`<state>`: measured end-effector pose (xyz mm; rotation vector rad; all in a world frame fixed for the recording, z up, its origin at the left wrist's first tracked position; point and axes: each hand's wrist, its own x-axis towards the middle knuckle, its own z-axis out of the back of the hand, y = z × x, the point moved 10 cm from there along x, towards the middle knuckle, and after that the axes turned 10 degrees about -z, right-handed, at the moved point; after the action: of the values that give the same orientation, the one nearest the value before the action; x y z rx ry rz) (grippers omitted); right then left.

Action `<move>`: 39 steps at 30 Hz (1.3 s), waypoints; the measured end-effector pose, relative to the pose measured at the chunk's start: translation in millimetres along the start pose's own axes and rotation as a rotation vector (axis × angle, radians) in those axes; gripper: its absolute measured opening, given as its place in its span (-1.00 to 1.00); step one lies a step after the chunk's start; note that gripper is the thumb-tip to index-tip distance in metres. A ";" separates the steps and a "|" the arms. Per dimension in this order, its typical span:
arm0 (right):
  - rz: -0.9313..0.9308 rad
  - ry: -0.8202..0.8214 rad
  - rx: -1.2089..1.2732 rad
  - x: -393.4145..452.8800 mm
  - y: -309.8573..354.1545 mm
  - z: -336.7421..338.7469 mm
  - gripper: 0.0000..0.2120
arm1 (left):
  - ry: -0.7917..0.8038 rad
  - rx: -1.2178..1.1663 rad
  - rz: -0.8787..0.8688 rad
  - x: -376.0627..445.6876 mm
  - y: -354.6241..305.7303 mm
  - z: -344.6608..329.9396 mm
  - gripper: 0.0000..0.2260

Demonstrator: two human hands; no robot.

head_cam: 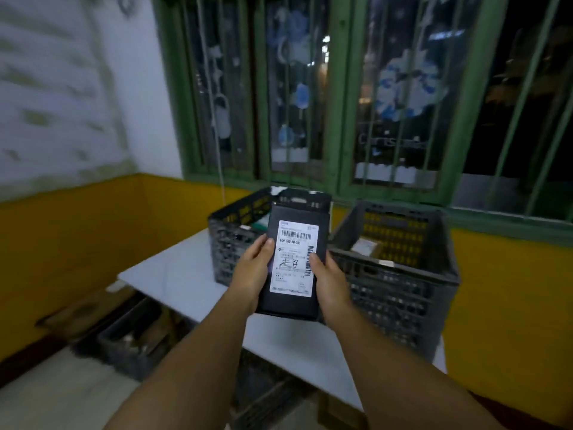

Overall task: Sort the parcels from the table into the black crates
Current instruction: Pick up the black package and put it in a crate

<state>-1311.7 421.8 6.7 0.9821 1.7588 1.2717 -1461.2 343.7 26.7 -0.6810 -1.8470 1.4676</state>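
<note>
Parcel [294, 259] first: it is a flat black box that I hold up in front of me in both hands, above the near part of the white table [183, 274] and in front of the two crates. My left hand [252, 268] grips its left edge, thumb laid on the front face beside the label, fingers out of sight behind the box. My right hand [328, 283] grips the right edge the same way, thumb tip resting at the label's right margin. The white shipping label [294, 259] faces me, with a barcode across its top, another running down its right side, and a handwritten mark near the middle. The box stands upright, long side vertical, tilted a little away at the top.

Behind it, on the table, sit two black lattice crates side by side, apart from each other. The left crate [229, 240] is partly hidden by the parcel; something pale and something green show inside it, too blurred for me to name. The right crate [400, 274] holds a brown cardboard parcel [367, 248] with a pale label on top.

Under the table, on the floor to the left, another dark crate [133, 339] holds blurred items. Behind everything runs a yellow-and-white wall [77, 237] and a green-framed window [341, 97] with bars.
</note>
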 end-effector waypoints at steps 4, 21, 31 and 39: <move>-0.059 0.059 -0.081 33.3 -37.2 -72.3 -0.76 | -0.157 0.029 0.010 21.3 14.9 77.2 -0.64; -0.038 0.080 -0.138 349.8 27.5 -212.2 -0.68 | -0.141 0.075 -0.036 358.8 -0.9 110.2 -0.59; -0.141 -0.365 -0.358 474.2 12.7 -103.9 -0.59 | 0.220 0.179 0.197 505.0 130.2 -15.9 -0.65; -0.351 -0.659 -0.402 533.8 -33.8 -40.6 -0.43 | 0.449 0.394 0.258 566.1 214.3 -87.6 -0.73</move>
<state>-1583.6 874.9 -85.0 0.7045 1.0519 0.8855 -1756.3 871.3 -66.2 -0.9775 -1.1230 1.6179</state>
